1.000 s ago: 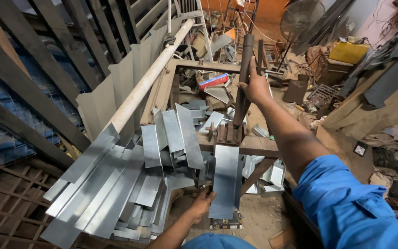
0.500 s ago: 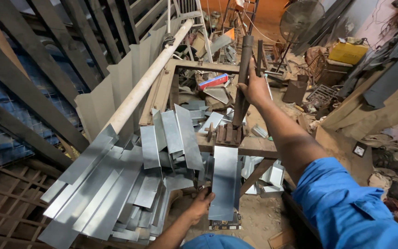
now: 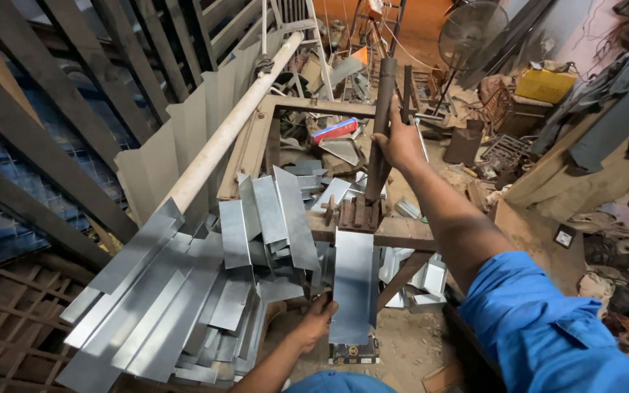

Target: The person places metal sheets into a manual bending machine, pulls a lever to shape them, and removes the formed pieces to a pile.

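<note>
two hands are at work here, one on each end of the job. the right hand [image 3: 402, 142] is up high with its fingers wrapped tight round one dark upright lever handle [image 3: 381, 124], which rises from a rusty cutter block [image 3: 358, 212] bolted to a wooden bench beam [image 3: 402, 231]; gripped near the top like that, it looks placed for leverage. below those fingers, one flat metal strip [image 3: 352, 284] hangs down from the block's mouth, fed in at its upper end. the left hand [image 3: 314, 324] sits at the strip's lower left edge, fingers curled against it, thumb side hidden, so i cannot tell whether it pinches the strip or only steadies it; it seems there to keep the strip square.

to the left of the left fingers lies one heap of cut metal strips [image 3: 183, 298], too many and too overlapped to count, long ones fanned low and shorter ones propped on top. one pale round pole [image 3: 227, 135] slants over the heap. a few smaller offcuts [image 3: 424, 280] lie under the beam, right of the strip. well beyond the right fingers stands one pedestal fan [image 3: 469, 29].
</note>
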